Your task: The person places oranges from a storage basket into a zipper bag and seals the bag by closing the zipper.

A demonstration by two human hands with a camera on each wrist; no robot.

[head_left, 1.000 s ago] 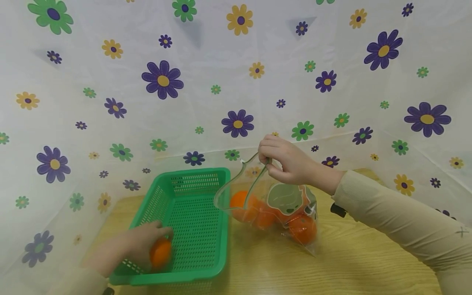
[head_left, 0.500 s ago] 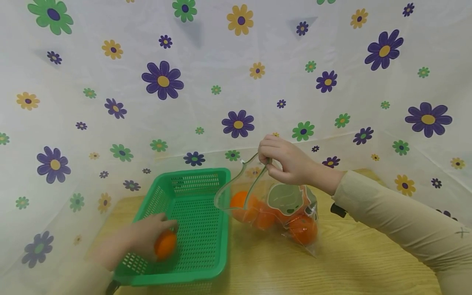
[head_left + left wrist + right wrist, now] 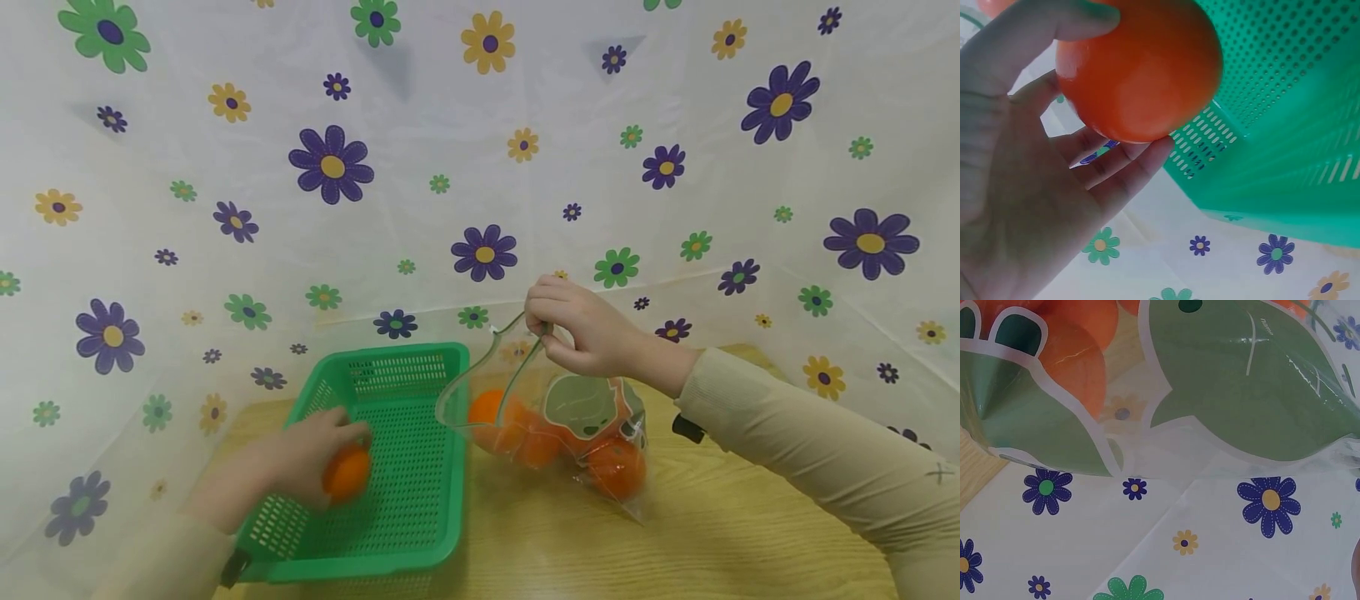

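My left hand (image 3: 309, 454) holds an orange (image 3: 347, 477) over the inside of the green plastic basket (image 3: 455, 492). In the left wrist view, the thumb lies on one side of the smooth orange (image 3: 1147, 75) and the curled fingers support the other. My right hand (image 3: 581, 327) pinches the top edge of a clear zip bag (image 3: 581, 406) with a green print, lifting that edge so its mouth gapes toward the basket. Several oranges (image 3: 617, 467) lie inside the bag. The right wrist view shows the printed bag (image 3: 1229, 381) close up; the right fingertips are hidden there.
The basket stands on a wooden table (image 3: 555, 550), left of the bag. A white sheet (image 3: 420, 108) printed with flowers hangs behind and around the table. The basket's right rim lies close to the bag's mouth.
My left hand has moved up and to the right within the basket, carrying the orange along. The right hand and the bag have stayed in place.
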